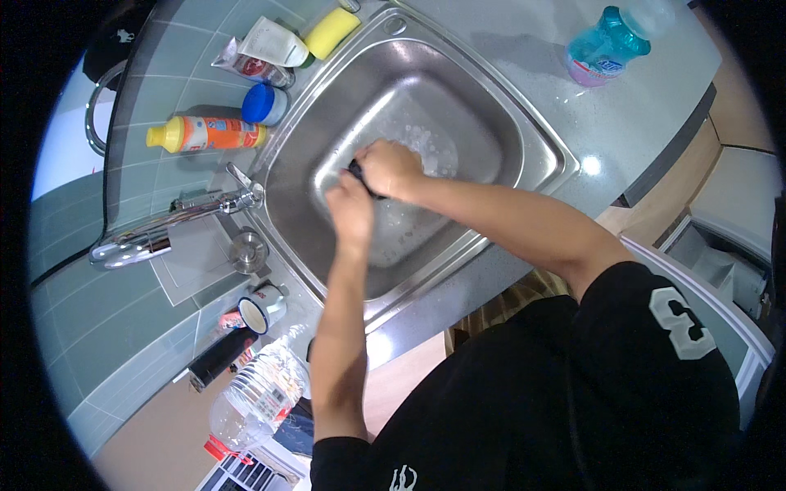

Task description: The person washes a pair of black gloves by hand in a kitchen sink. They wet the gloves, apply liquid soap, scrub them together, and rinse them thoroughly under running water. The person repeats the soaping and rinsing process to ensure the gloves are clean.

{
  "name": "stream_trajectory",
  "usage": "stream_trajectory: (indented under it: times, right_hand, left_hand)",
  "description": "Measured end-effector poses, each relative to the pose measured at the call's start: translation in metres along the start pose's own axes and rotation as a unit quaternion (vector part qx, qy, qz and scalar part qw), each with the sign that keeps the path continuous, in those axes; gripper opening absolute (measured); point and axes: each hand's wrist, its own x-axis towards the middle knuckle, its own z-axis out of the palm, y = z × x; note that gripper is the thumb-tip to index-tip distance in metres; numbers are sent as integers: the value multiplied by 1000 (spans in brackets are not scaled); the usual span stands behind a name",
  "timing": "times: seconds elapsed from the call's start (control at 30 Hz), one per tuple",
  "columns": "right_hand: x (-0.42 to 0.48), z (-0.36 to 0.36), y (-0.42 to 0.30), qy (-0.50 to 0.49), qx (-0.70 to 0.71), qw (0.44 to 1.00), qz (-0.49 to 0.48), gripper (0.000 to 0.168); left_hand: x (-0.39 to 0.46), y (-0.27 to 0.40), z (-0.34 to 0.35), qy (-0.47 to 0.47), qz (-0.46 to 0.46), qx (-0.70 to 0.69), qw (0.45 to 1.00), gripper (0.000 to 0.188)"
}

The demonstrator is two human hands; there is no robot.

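Note:
Inside the stainless steel sink (393, 86), my two hands meet over the basin. A small black item (356, 169), perhaps a wet cloth, is bunched between them and mostly covered by the fingers. My right hand (390, 167) is closed in a fist around its upper part. Just below and to the left, my left hand (351, 208) grips the same item; its fingers are slightly blurred. Soap suds (430, 147) lie on the basin floor beyond my right hand.
Along the sink's left side stand a chrome faucet (242, 196), an orange bottle (221, 134), a blue-lidded jar (264, 104), tubes (273, 43) and a yellow sponge (333, 32). An enamel mug (261, 310) and a large plastic bottle (258, 393) are lower left. A teal detergent bottle (605, 49) stands upper right.

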Motion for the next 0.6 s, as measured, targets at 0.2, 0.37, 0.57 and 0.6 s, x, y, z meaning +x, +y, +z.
stream_trajectory:
  times: [0.2,0.37,0.57,0.6]
  right_hand:
    - [-5,-10,3,-30,-66,994,-83,33]
    - [-33,25,28,-55,9,983,-176,49]
    - [-20,-5,12,-140,647,743,96,67]
    - [-21,-6,10,-126,608,779,83,68]
  left_hand:
    - [-7,42,-17,-87,-261,-147,950,42]
    - [23,5,-27,-52,-263,-264,927,46]
    - [-17,51,-23,-113,-324,-471,812,79]
    - [-29,56,-16,-151,-328,-509,781,86]
